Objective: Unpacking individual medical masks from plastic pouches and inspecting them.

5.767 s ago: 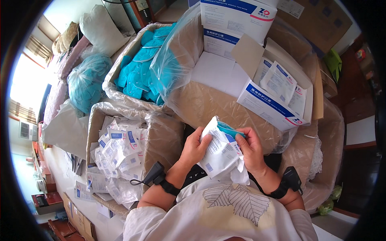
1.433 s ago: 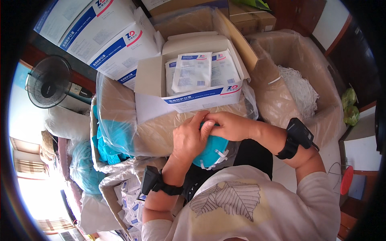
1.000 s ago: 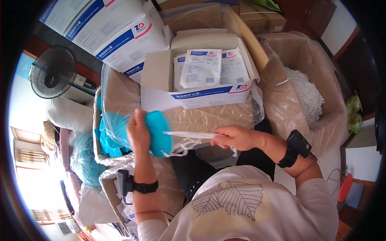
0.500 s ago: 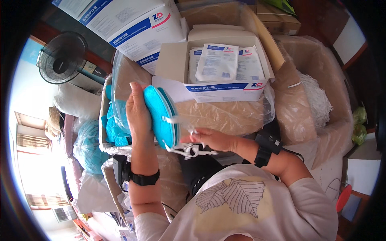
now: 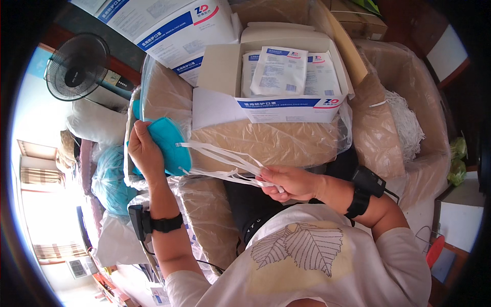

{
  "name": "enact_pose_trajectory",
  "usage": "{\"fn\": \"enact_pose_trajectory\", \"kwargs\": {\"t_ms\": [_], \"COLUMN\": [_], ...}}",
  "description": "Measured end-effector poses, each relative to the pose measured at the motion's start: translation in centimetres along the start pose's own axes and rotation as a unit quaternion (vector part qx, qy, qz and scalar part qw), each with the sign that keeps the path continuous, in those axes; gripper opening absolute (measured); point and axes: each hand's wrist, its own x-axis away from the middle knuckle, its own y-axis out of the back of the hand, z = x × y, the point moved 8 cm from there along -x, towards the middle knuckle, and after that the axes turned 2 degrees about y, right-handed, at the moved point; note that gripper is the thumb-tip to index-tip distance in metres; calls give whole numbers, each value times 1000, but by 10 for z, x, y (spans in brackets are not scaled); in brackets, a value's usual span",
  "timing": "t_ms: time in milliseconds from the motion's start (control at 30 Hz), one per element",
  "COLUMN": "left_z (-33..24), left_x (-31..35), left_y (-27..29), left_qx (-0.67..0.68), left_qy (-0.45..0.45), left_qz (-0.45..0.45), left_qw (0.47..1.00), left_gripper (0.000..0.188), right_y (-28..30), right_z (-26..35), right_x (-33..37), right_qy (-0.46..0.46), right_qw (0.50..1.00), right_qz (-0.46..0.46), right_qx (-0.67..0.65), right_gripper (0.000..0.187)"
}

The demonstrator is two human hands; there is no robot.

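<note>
My left hand [image 5: 147,149] is closed on the edge of a turquoise face mask [image 5: 171,146], held left of the middle over a box corner. Whether it is one mask or a small stack, I cannot tell. White straps [image 5: 225,157] run from the mask across to the right. Their far ends are pinched between the thumb and fingers of my right hand [image 5: 291,182], which keeps them stretched. Below my left hand, more turquoise masks [image 5: 136,110] show partly in a plastic-lined carton [image 5: 130,169].
Ahead stands an open white box [image 5: 286,111] with flat white packets [image 5: 279,71], on a plastic-covered carton [image 5: 245,138]. Printed white boxes [image 5: 179,30] are stacked behind it. At right, a carton [image 5: 429,148] holds loose white straps [image 5: 404,123]. A black fan [image 5: 76,66] is at far left.
My left hand has moved left and down with the mask. My right hand has drawn away to the right, and the straps, bunched before, are now stretched out between the hands.
</note>
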Motion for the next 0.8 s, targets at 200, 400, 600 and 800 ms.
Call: {"fn": "enact_pose_trajectory", "kwargs": {"t_ms": [200,400,600,800], "left_z": [1,-3,-11,7], "left_x": [12,149,240,243], "left_y": [3,-88,-124,-124], "left_qx": [-152,-51,53,154], "left_qy": [-83,-46,93,175], "left_qz": [78,651,762,699], "left_qw": [982,756,639,676], "left_gripper": [22,66,39,22], "right_y": [-11,-10,-8,18], "right_z": [26,45,36,22], "right_x": [10,10,25,37], "right_qy": [3,78,-7,148], "right_qw": [971,834,845,820], "right_qz": [17,23,4,-109], "right_qx": [239,546,534,542], "right_gripper": [27,26,23,22]}}
